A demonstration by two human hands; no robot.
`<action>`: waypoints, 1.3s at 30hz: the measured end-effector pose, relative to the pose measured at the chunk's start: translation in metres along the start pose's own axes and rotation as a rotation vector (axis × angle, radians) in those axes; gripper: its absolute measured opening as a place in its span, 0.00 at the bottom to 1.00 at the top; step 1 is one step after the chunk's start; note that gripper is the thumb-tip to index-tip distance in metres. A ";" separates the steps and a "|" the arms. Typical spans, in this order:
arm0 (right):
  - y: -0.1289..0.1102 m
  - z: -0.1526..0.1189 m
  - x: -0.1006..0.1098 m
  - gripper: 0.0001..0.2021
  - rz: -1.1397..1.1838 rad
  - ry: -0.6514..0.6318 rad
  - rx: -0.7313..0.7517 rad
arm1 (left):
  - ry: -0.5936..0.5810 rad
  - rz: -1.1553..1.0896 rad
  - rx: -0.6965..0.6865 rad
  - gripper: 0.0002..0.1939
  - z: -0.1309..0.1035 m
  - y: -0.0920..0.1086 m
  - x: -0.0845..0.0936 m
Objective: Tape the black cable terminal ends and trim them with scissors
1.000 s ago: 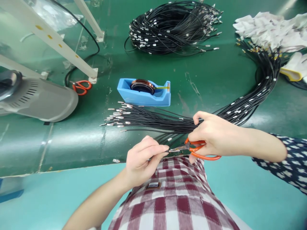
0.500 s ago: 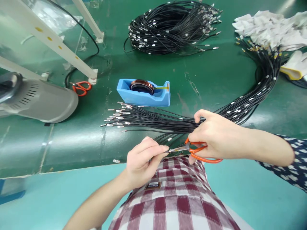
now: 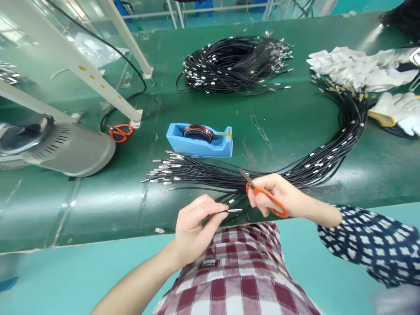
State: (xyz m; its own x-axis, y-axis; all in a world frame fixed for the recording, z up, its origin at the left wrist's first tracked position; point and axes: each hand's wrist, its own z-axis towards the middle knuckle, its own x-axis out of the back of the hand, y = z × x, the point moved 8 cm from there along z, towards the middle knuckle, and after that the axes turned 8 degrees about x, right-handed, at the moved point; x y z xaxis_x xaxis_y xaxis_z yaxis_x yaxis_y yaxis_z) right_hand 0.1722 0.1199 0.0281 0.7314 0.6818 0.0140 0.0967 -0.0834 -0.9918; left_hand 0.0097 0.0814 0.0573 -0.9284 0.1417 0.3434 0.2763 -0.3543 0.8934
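Near the table's front edge, my left hand point(image 3: 198, 227) pinches one black cable, and its silvery tip point(image 3: 235, 211) sticks out to the right of the fingers. My right hand point(image 3: 275, 194) is closed on orange-handled scissors point(image 3: 269, 199), whose blades point up and left, apart from the held tip. Behind both hands a bundle of black cables point(image 3: 210, 175) with white tags and metal ends lies across the table. A blue tape dispenser point(image 3: 200, 146) holding a brown roll stands just beyond the bundle.
A coiled heap of black cables point(image 3: 229, 65) lies at the back. White gloves point(image 3: 354, 65) are at the back right. On the left are red-handled scissors point(image 3: 121, 133), a grey machine point(image 3: 75, 148) and a white metal frame point(image 3: 108, 89). A small tag point(image 3: 159, 230) lies near the front edge.
The scissors have moved off the cable tip and swung upward in my right hand. My left hand still pinches the cable. The camera view has tilted up, showing more of the background.
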 end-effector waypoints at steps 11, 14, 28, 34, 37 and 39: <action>-0.006 0.019 -0.003 0.17 0.211 0.305 0.046 | 0.035 -0.082 0.258 0.11 0.001 -0.014 0.003; -0.002 0.026 -0.006 0.18 0.263 0.306 0.006 | 0.024 -0.051 0.253 0.16 0.000 -0.015 0.005; 0.003 0.034 -0.018 0.20 0.331 0.252 -0.026 | 0.109 -0.383 0.566 0.04 0.002 -0.042 0.006; 0.000 0.031 -0.016 0.20 0.174 0.222 0.047 | 0.063 -0.355 0.606 0.03 0.003 -0.044 0.003; -0.011 0.024 -0.007 0.20 -0.245 0.117 0.118 | 0.057 -0.308 0.569 0.02 0.004 -0.039 0.004; -0.023 0.018 -0.002 0.22 -0.599 0.041 0.197 | 0.043 -0.253 0.518 0.01 0.005 -0.032 0.005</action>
State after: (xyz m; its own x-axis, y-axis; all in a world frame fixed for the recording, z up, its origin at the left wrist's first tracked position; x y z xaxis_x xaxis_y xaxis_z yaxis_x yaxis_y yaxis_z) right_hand 0.1565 0.1332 0.0487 0.6146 0.5399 0.5751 0.3744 0.4421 -0.8151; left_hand -0.0028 0.0983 0.0317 -0.9877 0.1219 0.0983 0.1201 0.1862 0.9752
